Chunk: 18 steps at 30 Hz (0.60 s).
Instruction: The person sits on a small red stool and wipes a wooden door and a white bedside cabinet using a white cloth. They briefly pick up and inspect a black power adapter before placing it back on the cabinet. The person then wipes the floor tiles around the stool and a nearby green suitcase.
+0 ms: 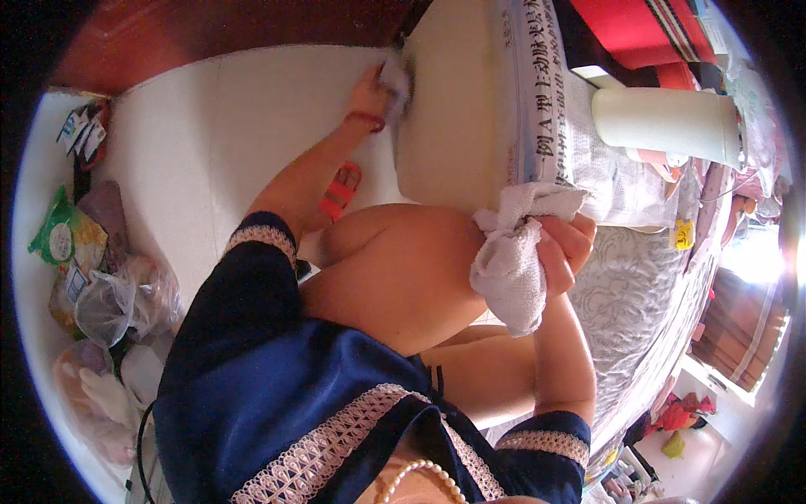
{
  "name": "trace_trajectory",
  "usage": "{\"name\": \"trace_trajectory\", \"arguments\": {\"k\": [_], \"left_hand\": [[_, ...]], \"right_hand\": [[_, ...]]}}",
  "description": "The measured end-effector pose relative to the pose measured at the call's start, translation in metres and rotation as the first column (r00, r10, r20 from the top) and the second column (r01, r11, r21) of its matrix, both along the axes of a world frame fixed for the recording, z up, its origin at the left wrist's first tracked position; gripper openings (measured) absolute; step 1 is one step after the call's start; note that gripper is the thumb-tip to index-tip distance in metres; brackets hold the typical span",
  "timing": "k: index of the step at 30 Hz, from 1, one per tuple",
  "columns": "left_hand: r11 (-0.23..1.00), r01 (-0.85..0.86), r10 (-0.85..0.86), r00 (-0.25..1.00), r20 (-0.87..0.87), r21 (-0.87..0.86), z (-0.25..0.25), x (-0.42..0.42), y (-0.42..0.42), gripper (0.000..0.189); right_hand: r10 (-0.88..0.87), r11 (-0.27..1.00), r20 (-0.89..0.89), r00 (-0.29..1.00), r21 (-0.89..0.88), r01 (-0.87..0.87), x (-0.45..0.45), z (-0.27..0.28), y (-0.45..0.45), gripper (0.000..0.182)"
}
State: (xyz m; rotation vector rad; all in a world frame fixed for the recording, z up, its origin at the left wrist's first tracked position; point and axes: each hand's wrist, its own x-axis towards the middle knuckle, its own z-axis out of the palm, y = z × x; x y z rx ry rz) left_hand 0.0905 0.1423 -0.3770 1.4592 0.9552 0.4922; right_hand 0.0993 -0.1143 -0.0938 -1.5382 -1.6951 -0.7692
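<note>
My left hand [368, 94] reaches down to the floor and grips a greyish-white cloth [395, 85], which is blurred and lies against the foot of a cream cabinet [453, 120]. A red bracelet circles that wrist. Higher up, my right hand [563, 252] clutches a bunched white towel [510, 290] beside my bent knee. This towel overlaps the near corner of the cabinet top, where a printed sheet [526, 94] covers the edge. Some fingers of both hands are hidden by the cloths.
Pale floor tiles [170, 145] stretch left of the cabinet; an orange-red slipper [340, 192] is by my left forearm. Plastic bags [126, 302] and a green packet [63, 227] line the left wall. A pale green cylinder [661, 123] rests on the cabinet, near a patterned grey bed cover [630, 302].
</note>
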Motion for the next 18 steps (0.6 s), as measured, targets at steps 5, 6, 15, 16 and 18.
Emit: {"name": "trace_trajectory", "arguments": {"k": [5, 6, 15, 16, 18], "left_hand": [[0.980, -0.185, 0.168, 0.965, 0.202, 0.068, 0.014, 0.085, 0.093, 0.056], [0.980, -0.169, 0.194, 0.915, 0.352, -0.102, 0.052, 0.106, 0.061, 0.055], [0.769, -0.333, -0.033, 0.832, 0.554, 0.546, 0.175, 0.024, -0.025, 0.056], [0.806, -0.288, -0.019, 0.861, 0.508, 0.518, 0.170, 0.016, -0.032, 0.060], [0.814, -0.268, 0.010, 0.894, 0.449, 0.516, 0.113, 0.002, -0.045, 0.059]], "right_hand": [[0.089, 0.994, -0.032, 0.995, 0.067, -0.087, -0.010, -0.003, 0.024, 0.035], [0.051, 0.998, -0.014, 0.999, 0.032, -0.050, -0.004, -0.006, 0.011, 0.035], [0.021, 0.999, 0.011, 1.000, -0.050, -0.021, -0.003, -0.001, 0.003, 0.041], [0.014, 0.998, 0.022, 1.000, -0.063, -0.012, -0.003, 0.003, 0.006, 0.042], [0.025, 0.997, 0.051, 0.998, -0.068, -0.021, -0.003, 0.005, 0.011, 0.044]]}}
